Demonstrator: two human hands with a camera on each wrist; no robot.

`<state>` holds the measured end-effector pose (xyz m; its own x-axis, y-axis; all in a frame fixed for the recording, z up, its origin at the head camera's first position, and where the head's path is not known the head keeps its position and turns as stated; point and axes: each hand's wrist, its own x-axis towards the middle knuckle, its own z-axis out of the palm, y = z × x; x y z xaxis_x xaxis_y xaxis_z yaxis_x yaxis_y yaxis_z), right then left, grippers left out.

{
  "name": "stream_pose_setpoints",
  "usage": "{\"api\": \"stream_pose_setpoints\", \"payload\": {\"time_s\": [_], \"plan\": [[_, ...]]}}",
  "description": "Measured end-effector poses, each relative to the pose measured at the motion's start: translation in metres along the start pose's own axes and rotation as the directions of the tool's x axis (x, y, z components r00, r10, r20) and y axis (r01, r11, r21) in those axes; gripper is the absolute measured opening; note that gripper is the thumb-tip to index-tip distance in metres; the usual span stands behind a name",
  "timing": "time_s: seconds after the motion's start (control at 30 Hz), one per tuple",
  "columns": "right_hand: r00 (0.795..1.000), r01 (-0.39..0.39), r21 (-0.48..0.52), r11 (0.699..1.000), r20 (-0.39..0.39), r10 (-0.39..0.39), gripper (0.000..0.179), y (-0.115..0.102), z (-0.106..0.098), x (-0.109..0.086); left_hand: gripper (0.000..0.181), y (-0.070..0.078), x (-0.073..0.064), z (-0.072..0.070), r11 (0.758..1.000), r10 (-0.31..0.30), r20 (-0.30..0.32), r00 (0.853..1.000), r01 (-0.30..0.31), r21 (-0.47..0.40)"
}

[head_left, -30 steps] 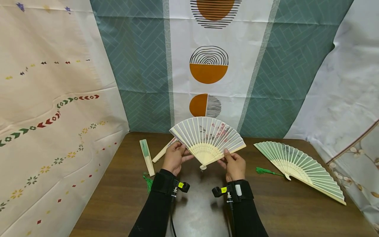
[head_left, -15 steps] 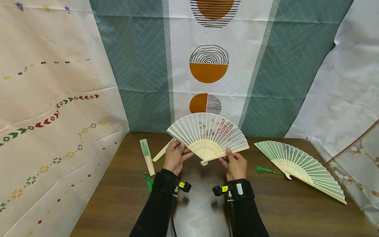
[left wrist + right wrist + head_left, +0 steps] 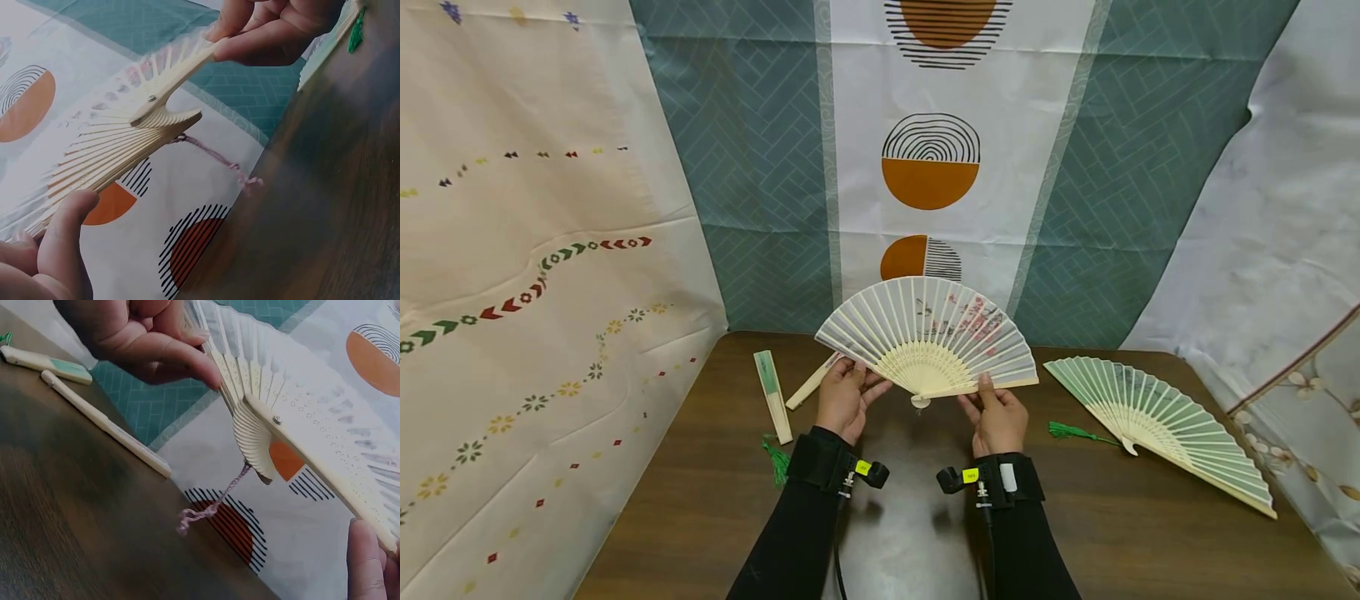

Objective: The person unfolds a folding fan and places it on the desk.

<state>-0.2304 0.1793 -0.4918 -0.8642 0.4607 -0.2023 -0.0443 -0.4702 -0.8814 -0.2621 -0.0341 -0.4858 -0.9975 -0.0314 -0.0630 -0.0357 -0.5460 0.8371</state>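
A white folding fan (image 3: 917,333) with pink blossoms and cream ribs is spread wide above the table. My left hand (image 3: 844,402) pinches its left end rib, thumb in front. The right end rib is pinched between thumb and fingers of my right hand (image 3: 1000,419). In the left wrist view the fan's pivot (image 3: 150,100) shows, and a short pink cord (image 3: 215,156) dangles from the foot of the ribs. The right wrist view shows the same cord (image 3: 215,506) hanging free below the fan.
On the wooden table (image 3: 700,517), a green folding fan (image 3: 1165,425) lies spread at the right, its green tassel (image 3: 1075,431) pointing left. Two folded fans lie at the left: a green one (image 3: 772,398) with a tassel (image 3: 777,462), and a cream one (image 3: 811,385). Patterned cloths (image 3: 760,167) hang behind.
The white fan has opened wider and risen slightly. My right hand has shifted a little to the right, bringing the right end rib nearly level. The fans on the table have not moved.
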Motion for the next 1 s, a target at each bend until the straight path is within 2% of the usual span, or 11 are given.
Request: {"api": "stream_pose_setpoints", "payload": {"time_s": [0.27,0.47,0.63,0.87,1.0], "plan": [[0.999,-0.003,0.062,0.998,-0.043,0.006,0.022,0.002,0.003,0.0,0.03,-0.009,0.001,0.001,0.998,0.001,-0.05,0.999,-0.004,-0.059],[0.996,0.005,0.131,0.991,-0.089,0.007,0.025,0.001,0.003,0.0,0.026,-0.014,0.001,0.011,0.994,0.007,-0.093,0.996,-0.017,-0.111],[0.99,0.051,0.153,0.987,-0.141,-0.029,0.025,-0.001,0.001,-0.003,0.027,-0.021,-0.001,0.019,0.99,0.018,-0.095,0.995,-0.031,-0.138],[0.988,0.042,0.153,0.987,-0.156,-0.018,0.024,-0.002,-0.004,-0.008,0.034,-0.03,-0.008,0.023,0.987,0.025,-0.089,0.996,-0.039,-0.158],[0.987,0.039,0.133,0.99,-0.16,-0.017,0.023,-0.004,-0.019,-0.012,0.028,-0.036,-0.009,0.025,0.991,-0.017,-0.066,0.998,0.008,-0.131]]}}
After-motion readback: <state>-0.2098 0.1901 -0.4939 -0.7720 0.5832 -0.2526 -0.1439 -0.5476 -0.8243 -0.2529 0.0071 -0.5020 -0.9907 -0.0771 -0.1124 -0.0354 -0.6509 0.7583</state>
